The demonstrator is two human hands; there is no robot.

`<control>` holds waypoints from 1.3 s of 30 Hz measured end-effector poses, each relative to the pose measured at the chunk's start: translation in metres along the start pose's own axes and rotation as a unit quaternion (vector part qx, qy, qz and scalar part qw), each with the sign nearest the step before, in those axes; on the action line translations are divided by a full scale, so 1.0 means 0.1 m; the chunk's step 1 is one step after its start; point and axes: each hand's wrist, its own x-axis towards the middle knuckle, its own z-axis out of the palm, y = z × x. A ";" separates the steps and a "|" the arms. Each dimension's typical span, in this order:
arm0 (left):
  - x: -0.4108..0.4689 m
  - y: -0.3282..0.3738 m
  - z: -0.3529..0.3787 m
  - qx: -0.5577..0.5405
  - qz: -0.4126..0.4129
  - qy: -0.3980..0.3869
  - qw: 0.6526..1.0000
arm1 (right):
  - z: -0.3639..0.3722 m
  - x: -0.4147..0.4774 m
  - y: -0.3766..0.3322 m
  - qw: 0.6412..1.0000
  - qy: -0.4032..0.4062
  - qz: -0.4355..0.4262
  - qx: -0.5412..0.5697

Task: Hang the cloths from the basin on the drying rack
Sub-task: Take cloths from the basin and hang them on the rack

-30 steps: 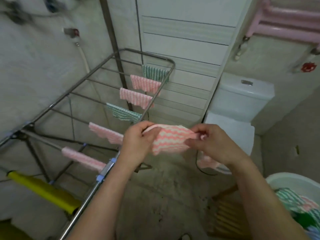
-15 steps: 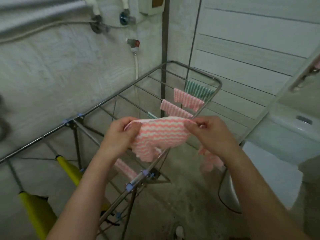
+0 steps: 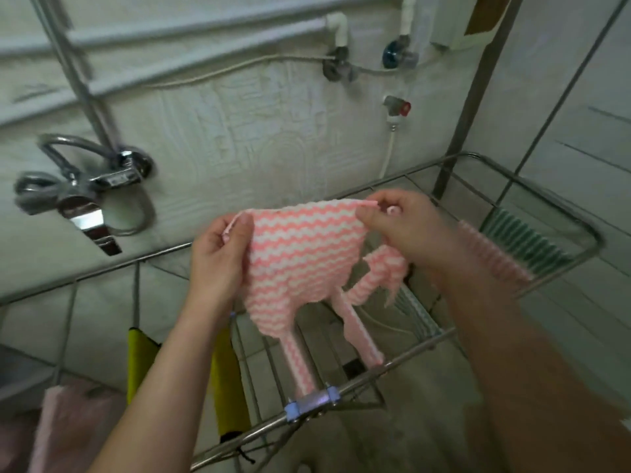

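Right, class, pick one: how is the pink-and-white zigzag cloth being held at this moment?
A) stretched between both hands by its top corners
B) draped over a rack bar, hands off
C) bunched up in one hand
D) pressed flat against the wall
A: the left hand and the right hand each pinch a top corner of the pink zigzag cloth, spread open above the drying rack.

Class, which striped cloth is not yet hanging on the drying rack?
The pink-and-white zigzag cloth pinched at its top corners by the left hand and right hand; the others drape over the drying rack.
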 end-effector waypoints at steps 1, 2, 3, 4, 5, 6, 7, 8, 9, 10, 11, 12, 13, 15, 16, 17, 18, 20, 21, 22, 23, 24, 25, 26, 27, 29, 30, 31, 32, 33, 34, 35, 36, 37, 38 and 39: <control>0.06 -0.04 -0.09 -0.003 -0.007 0.019 1.000 | 0.14 0.11 0.03 1.000 -0.025 0.006 0.001; 0.12 -0.09 -0.18 -0.005 -0.019 0.033 0.999 | 0.28 0.22 0.07 0.999 -0.046 0.013 0.001; 0.17 -0.15 -0.24 -0.007 -0.034 0.040 0.999 | 0.39 0.28 0.12 0.998 -0.054 0.020 0.003; 0.25 -0.25 -0.34 -0.002 -0.053 0.054 0.997 | 0.56 0.39 0.18 0.998 -0.062 0.028 0.004; 0.32 -0.36 -0.40 0.013 -0.064 0.063 0.996 | 0.69 0.48 0.26 0.997 -0.062 0.037 -0.003; 0.37 -0.47 -0.44 0.033 -0.080 0.068 0.994 | 0.80 0.54 0.33 0.997 -0.056 0.045 -0.023; 0.45 -0.60 -0.50 0.055 -0.095 0.072 0.991 | 0.95 0.67 0.43 0.996 -0.057 0.054 -0.049; 0.50 -0.72 -0.53 0.073 -0.111 0.072 0.989 | 1.06 0.75 0.53 0.993 -0.059 0.065 -0.077; 0.57 -0.85 -0.58 0.087 -0.127 0.071 0.986 | 1.17 0.85 0.62 0.990 -0.065 0.081 -0.100; 0.64 -0.97 -0.63 0.092 -0.147 0.068 0.982 | 1.29 0.98 0.71 0.985 -0.076 0.096 -0.120; 0.71 -1.08 -0.68 0.092 -0.164 0.058 0.980 | 1.39 1.08 0.80 0.981 -0.079 0.110 -0.135; 0.71 -1.11 -0.68 0.094 -0.174 0.045 0.979 | 1.40 1.10 0.86 0.978 -0.079 0.119 -0.151; 0.79 -1.17 -0.73 0.101 -0.175 0.035 0.979 | 1.49 1.21 0.92 0.975 -0.079 0.126 -0.163; 0.93 -1.26 -0.76 0.134 -0.161 0.019 0.978 | 1.61 1.37 1.00 0.969 -0.081 0.132 -0.195; 1.00 -1.31 -0.76 0.160 -0.149 0.019 0.976 | 1.67 1.45 1.00 0.964 -0.083 0.133 -0.213; 1.07 -1.37 -0.76 0.181 -0.146 0.026 0.972 | 1.72 1.52 1.01 0.961 -0.082 0.135 -0.226; 1.14 -1.41 -0.75 0.187 -0.156 0.031 0.969 | 1.79 1.60 1.03 0.959 -0.078 0.139 -0.233; 1.24 -1.47 -0.71 0.199 -0.178 0.017 0.964 | 1.92 1.73 1.09 0.959 -0.060 0.143 -0.239; 1.27 -1.48 -0.69 0.220 -0.181 -0.005 0.958 | 1.99 1.78 1.12 0.957 -0.054 0.141 -0.246; 1.29 -1.50 -0.66 0.253 -0.174 -0.031 0.951 | 2.04 1.79 1.15 0.956 -0.052 0.138 -0.253; 1.32 -1.55 -0.65 0.281 -0.168 -0.055 0.943 | 2.09 1.81 1.17 0.955 -0.056 0.137 -0.258; 1.35 -1.61 -0.65 0.304 -0.167 -0.074 0.935 | 2.14 1.81 1.19 0.955 -0.061 0.140 -0.256; 1.37 -1.66 -0.64 0.320 -0.171 -0.093 0.927 | 2.17 1.79 1.19 0.955 -0.071 0.143 -0.248; 1.39 -1.72 -0.63 0.331 -0.170 -0.112 0.921 | 2.21 1.77 1.20 0.956 -0.088 0.145 -0.239; 1.40 -1.76 -0.63 0.339 -0.173 -0.126 0.916 | 2.25 1.73 1.20 0.953 -0.120 0.150 -0.233; 1.42 -1.77 -0.60 0.342 -0.183 -0.142 0.911 | 2.36 1.68 1.23 0.940 -0.196 0.154 -0.231; 1.42 -1.80 -0.59 0.341 -0.192 -0.148 0.908 | 2.42 1.66 1.25 0.937 -0.216 0.157 -0.227; 1.42 -1.79 -0.57 0.352 -0.201 -0.155 0.901 | 2.46 1.64 1.26 0.936 -0.220 0.158 -0.225; 1.41 -1.80 -0.56 0.380 -0.211 -0.160 0.886 | 2.48 1.64 1.27 0.936 -0.215 0.153 -0.231; 1.40 -1.83 -0.57 0.419 -0.217 -0.154 0.868 | 2.50 1.64 1.28 0.935 -0.211 0.146 -0.245; 1.38 -1.84 -0.57 0.443 -0.213 -0.133 0.860 | 2.50 1.63 1.28 0.932 -0.208 0.139 -0.261; 1.36 -1.84 -0.56 0.431 -0.208 -0.111 0.871 | 2.50 1.63 1.27 0.931 -0.205 0.135 -0.270; 1.31 -1.82 -0.55 0.387 -0.189 -0.097 0.897 | 2.50 1.62 1.28 0.933 -0.197 0.134 -0.268; 1.27 -1.78 -0.52 0.329 -0.168 -0.098 0.924 | 2.50 1.62 1.28 0.938 -0.187 0.132 -0.261; 1.21 -1.74 -0.48 0.279 -0.156 -0.116 0.940 | 2.51 1.61 1.28 0.942 -0.180 0.129 -0.253; 1.18 -1.72 -0.44 0.247 -0.141 -0.138 0.949 | 2.52 1.61 1.27 0.945 -0.175 0.127 -0.245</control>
